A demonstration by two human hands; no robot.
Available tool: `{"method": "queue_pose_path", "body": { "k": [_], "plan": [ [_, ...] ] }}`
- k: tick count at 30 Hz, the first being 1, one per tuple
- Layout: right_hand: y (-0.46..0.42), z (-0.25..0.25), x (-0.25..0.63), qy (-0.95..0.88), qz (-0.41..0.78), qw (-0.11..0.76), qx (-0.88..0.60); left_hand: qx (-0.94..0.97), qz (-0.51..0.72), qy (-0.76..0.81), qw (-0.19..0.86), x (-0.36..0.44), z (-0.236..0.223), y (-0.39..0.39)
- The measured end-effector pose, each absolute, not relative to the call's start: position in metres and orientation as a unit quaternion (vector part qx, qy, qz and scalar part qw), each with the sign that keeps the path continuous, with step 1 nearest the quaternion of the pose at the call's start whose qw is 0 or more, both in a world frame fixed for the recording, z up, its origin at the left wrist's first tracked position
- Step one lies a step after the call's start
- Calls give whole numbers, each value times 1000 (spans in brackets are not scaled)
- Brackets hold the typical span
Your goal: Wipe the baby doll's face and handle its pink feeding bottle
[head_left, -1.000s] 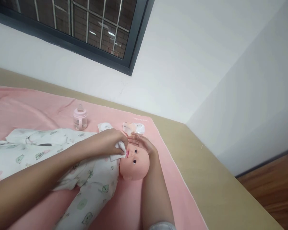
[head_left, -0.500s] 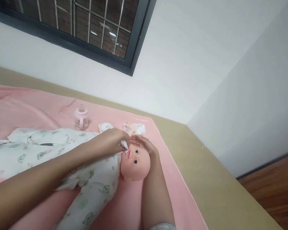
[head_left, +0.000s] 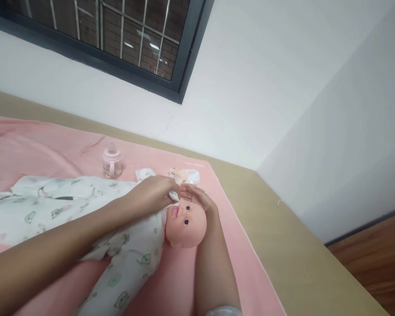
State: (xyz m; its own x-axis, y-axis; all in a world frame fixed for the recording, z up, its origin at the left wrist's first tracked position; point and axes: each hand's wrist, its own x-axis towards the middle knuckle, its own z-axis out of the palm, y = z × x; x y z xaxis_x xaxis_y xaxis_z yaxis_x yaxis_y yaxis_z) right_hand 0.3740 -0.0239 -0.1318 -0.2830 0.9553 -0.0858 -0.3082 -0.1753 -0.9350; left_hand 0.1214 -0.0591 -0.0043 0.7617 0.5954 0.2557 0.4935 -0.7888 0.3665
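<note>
Baby doll (head_left: 187, 229), seen remotely through my head camera: it lies on its back on the pink sheet (head_left: 174, 281), head toward the right of the view. Left hand (head_left: 154, 191): thumb and fingers pinch together on a white cloth (head_left: 173, 195), bunched small, probably for finer control, beside the doll's mouth. Right hand (head_left: 199, 197): fingers extended, clasping nothing, curved about the far side of the head, its forearm along the crown; I judge that this cradle checks rolling. Whether the fingers press the cheek, I cannot tell. Next outward, the printed clothing (head_left: 133, 252) spreads under the left forearm. Beyond the hands lie a small white item (head_left: 145, 174) and a crumpled packet (head_left: 190, 176), set, I suppose, within reach yet off the doll. Farther left, the feeding bottle (head_left: 112, 164) stands upright, teat uppermost, presumably against leaking. Outermost, the sheet covers part of the pale wooden surface (head_left: 270, 228), likely as padding.
</note>
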Motion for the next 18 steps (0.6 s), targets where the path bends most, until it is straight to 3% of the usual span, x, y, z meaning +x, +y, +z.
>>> {"method": "queue_pose_path", "body": {
  "k": [10,18],
  "plan": [
    [-28,-124,370,-427,664,472,-392,913,170,262,263,121,-1,-61],
    [-28,-125,371,-428,669,473,-383,920,176,257,240,122,-9,-63]
  ]
}}
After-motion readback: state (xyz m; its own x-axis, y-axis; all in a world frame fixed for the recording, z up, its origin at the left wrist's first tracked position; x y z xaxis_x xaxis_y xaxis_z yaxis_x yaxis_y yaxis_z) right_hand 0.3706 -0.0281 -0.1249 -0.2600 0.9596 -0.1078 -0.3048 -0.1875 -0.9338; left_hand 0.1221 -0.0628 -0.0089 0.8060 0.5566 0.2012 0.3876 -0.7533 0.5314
